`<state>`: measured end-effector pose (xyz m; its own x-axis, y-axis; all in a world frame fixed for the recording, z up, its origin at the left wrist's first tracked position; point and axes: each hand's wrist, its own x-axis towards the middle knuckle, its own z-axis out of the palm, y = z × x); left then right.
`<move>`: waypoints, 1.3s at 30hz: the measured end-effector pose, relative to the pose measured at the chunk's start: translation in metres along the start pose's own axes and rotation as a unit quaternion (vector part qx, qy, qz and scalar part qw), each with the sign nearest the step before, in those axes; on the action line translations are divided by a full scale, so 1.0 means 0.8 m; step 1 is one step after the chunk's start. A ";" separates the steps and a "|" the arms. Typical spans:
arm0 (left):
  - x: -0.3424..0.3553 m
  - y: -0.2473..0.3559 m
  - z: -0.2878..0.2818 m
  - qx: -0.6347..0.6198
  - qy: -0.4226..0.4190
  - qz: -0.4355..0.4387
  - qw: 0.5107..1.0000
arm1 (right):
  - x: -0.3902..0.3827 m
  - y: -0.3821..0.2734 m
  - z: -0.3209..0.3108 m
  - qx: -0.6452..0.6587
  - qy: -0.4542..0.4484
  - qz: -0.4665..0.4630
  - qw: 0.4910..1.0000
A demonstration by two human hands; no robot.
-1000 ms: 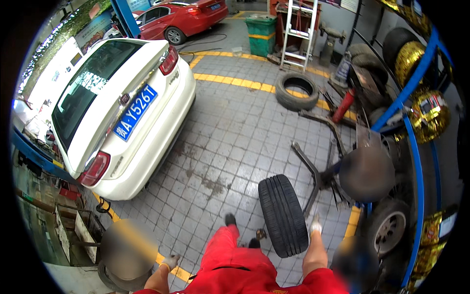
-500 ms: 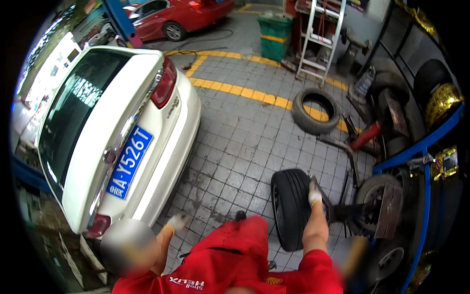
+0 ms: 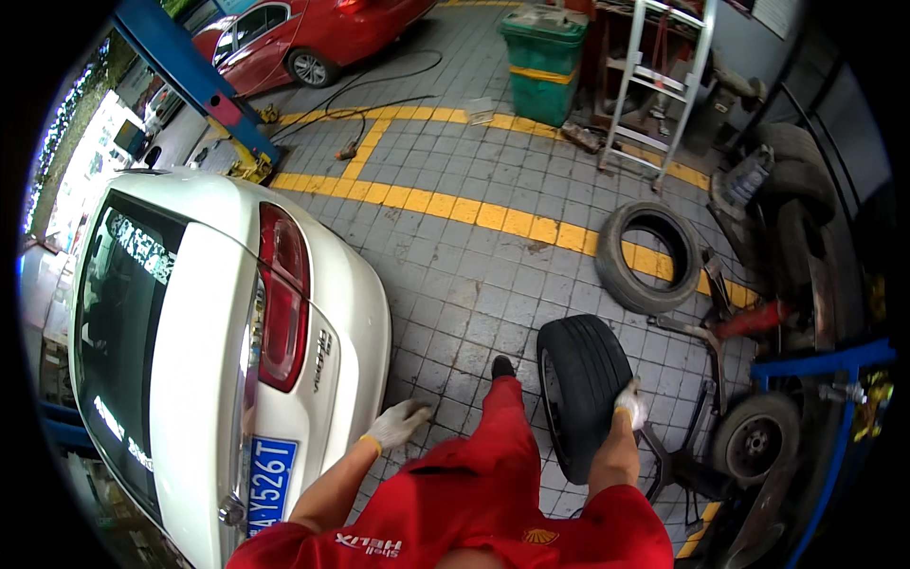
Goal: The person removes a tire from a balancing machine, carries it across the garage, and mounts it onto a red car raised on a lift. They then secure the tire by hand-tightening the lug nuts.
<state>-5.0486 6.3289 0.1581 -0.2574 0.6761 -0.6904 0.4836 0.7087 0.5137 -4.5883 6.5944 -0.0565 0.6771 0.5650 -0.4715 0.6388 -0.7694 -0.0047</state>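
An upright wheel with a black tyre (image 3: pixel 586 384) stands on the tiled floor, right of my legs. My right hand (image 3: pixel 629 406), in a pale glove with a yellow cuff, rests against its tread with the fingers stretched along the rubber. Part of the rim shows on the tyre's left side. My left hand (image 3: pixel 403 423), gloved the same way, hangs with nothing in it, its fingers loosely extended. It is close to the rear bumper of a white car (image 3: pixel 346 332).
A loose tyre (image 3: pixel 648 258) lies flat ahead on the right. Beyond it are a stepladder (image 3: pixel 654 85) and a green bin (image 3: pixel 542 71). Metal lift arms (image 3: pixel 697 332) and another wheel (image 3: pixel 755 439) line the right. A blue post (image 3: pixel 190 71) and black hose (image 3: pixel 379 104) are ahead left.
I have stepped forward past the white car's rear. The upright wheel has travelled along beside me under my right hand. My left hand has swung forward and right.
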 end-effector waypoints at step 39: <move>0.957 -0.076 -1.141 -0.145 0.176 -0.200 0.953 | -0.277 -1.685 0.182 -0.135 -0.046 -0.248 0.958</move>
<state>-6.0386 6.9876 0.0629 -0.6625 0.3301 -0.6724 0.0497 0.9150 0.4003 -5.6526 7.4632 -0.0743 0.2386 0.8032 -0.5458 0.9533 -0.3008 -0.0259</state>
